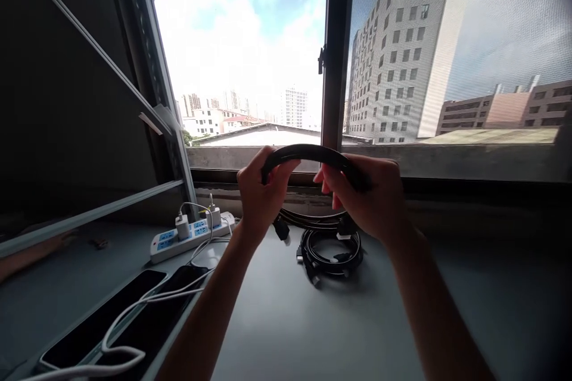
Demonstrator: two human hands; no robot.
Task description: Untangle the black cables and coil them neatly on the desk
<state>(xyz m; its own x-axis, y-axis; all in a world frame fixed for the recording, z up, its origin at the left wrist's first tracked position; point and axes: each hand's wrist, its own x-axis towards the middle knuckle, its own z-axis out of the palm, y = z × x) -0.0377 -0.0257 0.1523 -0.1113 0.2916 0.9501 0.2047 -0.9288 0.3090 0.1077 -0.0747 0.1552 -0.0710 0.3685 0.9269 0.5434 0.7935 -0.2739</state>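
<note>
Both my hands hold up a looped black cable (308,152), raised above the table in front of the window. My left hand (263,193) grips the left side of the loop, with the thumb inside the bend. The right side of the loop is in my right hand (369,193), its fingers curled around the bundle. Lower strands of the loop hang between my wrists, with dark connectors (281,229) at their ends. Below, on the tabletop, lies a coiled black cable (333,253) with plugs showing at its side.
A white power strip (192,238) with chargers stands at the left back. White cords (134,309) run over two dark-screened phones (107,315) at the left. A metal frame post (172,89) rises beside the window. Another person's arm (31,250) rests at the far left.
</note>
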